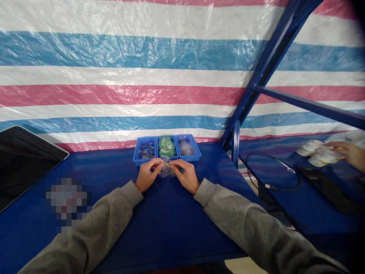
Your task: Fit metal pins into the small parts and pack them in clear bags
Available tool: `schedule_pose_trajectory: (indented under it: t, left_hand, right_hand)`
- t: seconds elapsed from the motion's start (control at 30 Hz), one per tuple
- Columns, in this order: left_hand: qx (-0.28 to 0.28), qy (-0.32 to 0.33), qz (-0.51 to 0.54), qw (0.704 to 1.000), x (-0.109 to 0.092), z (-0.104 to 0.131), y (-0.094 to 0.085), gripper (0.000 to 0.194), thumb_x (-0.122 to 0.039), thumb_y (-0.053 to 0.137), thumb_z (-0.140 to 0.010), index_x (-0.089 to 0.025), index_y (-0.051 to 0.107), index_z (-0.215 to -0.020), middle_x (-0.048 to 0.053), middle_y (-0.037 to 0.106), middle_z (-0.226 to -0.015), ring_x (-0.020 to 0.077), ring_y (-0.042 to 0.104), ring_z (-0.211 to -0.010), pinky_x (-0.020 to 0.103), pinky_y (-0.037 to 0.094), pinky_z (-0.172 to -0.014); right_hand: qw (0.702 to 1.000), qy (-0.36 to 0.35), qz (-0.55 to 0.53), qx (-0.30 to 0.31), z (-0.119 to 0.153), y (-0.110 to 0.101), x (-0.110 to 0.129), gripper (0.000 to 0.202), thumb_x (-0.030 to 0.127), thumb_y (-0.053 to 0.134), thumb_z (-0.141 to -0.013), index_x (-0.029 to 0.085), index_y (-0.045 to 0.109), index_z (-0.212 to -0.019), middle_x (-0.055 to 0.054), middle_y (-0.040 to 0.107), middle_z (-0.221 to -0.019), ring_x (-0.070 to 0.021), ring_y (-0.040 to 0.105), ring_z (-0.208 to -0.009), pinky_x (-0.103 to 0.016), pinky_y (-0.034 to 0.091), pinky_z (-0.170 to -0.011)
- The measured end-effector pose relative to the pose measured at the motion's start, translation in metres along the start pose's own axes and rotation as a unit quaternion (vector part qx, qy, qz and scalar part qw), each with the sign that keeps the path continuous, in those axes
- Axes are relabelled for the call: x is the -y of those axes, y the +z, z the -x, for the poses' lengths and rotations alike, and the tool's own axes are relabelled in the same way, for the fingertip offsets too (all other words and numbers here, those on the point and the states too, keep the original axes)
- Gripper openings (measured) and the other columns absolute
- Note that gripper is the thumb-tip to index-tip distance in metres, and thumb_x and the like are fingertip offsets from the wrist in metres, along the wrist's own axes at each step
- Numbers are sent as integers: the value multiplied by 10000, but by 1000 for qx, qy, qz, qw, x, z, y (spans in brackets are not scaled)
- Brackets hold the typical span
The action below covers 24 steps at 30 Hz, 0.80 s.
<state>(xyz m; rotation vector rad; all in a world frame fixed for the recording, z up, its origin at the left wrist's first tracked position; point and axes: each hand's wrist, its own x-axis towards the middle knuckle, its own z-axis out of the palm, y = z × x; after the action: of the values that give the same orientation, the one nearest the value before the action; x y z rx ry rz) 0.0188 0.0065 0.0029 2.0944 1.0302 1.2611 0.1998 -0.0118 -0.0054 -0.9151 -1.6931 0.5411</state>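
Both hands meet over the blue table, in front of a row of blue bins. Between them is a small clear plastic bag (165,172) with shiny bits in it, too small to name. My left hand (148,175) pinches the bag's left side with thumb and forefinger. On its right side, my right hand (184,176) pinches it the same way. Just behind the hands, the left bin (137,153) holds several thin metal pins or screws. Green plastic packets (167,146) fill the middle bin, and clear plastic bags (185,148) lie in the right one.
A dark flat screen (25,163) stands at the left, near a blurred-out patch (67,198). Right of a blue metal frame (251,87), another table carries a black cable (273,188) and white cups or rolls (322,156), where another person's hand (349,152) reaches in.
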Motion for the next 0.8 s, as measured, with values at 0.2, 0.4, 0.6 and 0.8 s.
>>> schedule_pose_trajectory:
  t: [0.2,0.4,0.6,0.8]
  left_hand:
    - [22,14,-11,1000,-2,1,-5,207,-259,492,-866,-133,615,-975,47,641,-775,107,578,-582,216,490,-564]
    - [58,44,-26,997,-8,1,-8,243,-229,507,-852,-134,602,-1054,57,634,-808,120,573,-648,238,476,-625]
    - [49,56,-63,995,-11,-2,-6,189,-248,548,-841,-158,634,-983,33,560,-772,115,512,-662,242,441,-625]
    - [19,88,-66,994,-6,-2,-4,161,-270,554,-840,-157,653,-895,45,548,-810,109,500,-653,247,438,-616]
  right_hand:
    - [1000,0,-15,13,1,-1,-2,227,237,512,-849,220,650,-1029,-54,655,-943,-152,599,-713,-282,492,-665]
    - [1000,14,-7,-3,-1,0,-3,177,277,523,-857,205,661,-941,-48,644,-865,-150,577,-683,-274,474,-645]
    - [1000,2,7,-2,-2,0,1,179,305,495,-877,197,638,-886,-50,608,-866,-154,564,-750,-266,463,-664]
    - [1000,-1,8,25,-1,0,2,140,288,486,-877,195,590,-890,-46,574,-864,-144,548,-728,-251,460,-626]
